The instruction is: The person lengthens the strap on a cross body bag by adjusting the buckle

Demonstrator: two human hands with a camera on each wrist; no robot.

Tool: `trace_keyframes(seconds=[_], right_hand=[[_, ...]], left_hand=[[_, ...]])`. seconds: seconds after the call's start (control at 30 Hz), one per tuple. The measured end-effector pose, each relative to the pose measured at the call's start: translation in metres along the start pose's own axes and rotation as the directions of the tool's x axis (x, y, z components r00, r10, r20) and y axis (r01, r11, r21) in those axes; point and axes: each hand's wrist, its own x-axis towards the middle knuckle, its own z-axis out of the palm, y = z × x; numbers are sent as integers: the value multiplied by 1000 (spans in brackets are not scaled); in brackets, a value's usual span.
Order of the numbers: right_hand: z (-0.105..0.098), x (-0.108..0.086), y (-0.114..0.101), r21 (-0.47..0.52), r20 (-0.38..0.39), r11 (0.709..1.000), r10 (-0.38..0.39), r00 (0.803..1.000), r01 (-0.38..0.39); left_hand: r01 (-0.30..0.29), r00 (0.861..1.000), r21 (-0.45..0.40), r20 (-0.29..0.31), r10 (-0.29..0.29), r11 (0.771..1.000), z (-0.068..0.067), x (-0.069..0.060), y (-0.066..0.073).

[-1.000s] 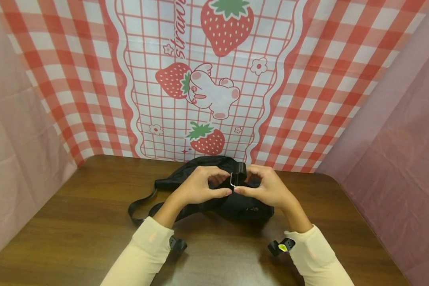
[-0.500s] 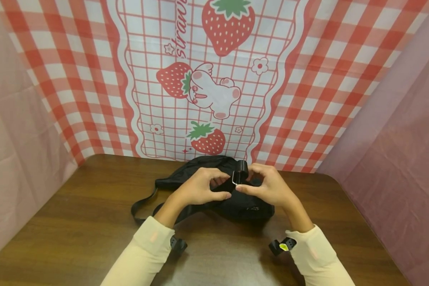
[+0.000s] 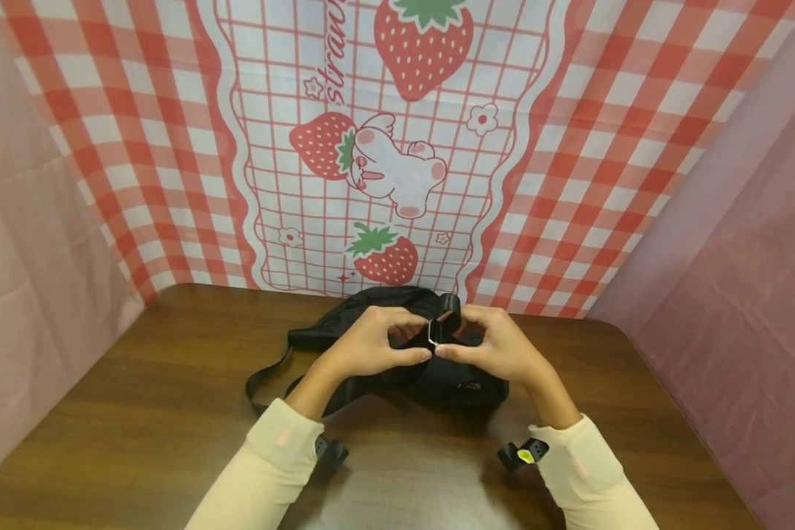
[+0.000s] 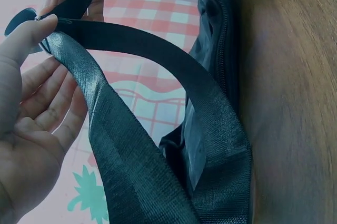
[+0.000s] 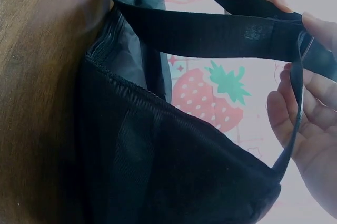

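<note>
I take the step in hand to be work on the strap point(image 4: 147, 166) of a black sling bag point(image 3: 457, 386), at the spot where the webbing doubles through a metal buckle point(image 3: 430, 333). I can't tell whether the webbing is being drawn longer, drawn shorter or only straightened. As I judge it, the next move calls for one hand to hold that frame steady while the other feeds the webbing flat, without a twist.

From my feed, the bag sits on the counter point(image 3: 126, 412) just in front of the strawberry-print cloth point(image 3: 397, 258), beyond both wrists. Its zipper point(image 4: 227, 39) is undone, with grey lining point(image 5: 129, 45) showing, and one loop of strap trails off to the left.

Both forearms reach forward and angle inward, so the hands meet above the bag, raised off the counter. My right hand point(image 3: 497, 342) pinches strap and buckle together, thumb at the lower corner, fingers behind. My left hand point(image 3: 367, 350) makes a C opposite, its thumb at the buckle and its other fingers loosely fanned; whether it truly grips, I can't tell.
</note>
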Motion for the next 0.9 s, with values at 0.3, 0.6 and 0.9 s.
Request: trace_keyframes(seconds=[0.3, 0.6, 0.9], right_hand=[[-1, 1, -3, -8, -2, 1000, 7, 1000, -7], [0, 0, -4, 8, 2, 1000, 16, 1000, -16], [0, 0, -5, 17, 10, 1000, 18, 1000, -18]], left_hand=[[-1, 999, -31, -41, 0, 1000, -1, 1, -1], [-23, 998, -53, -56, 20, 998, -1, 1, -3], [-20, 998, -32, -55, 18, 999, 1, 2, -3]])
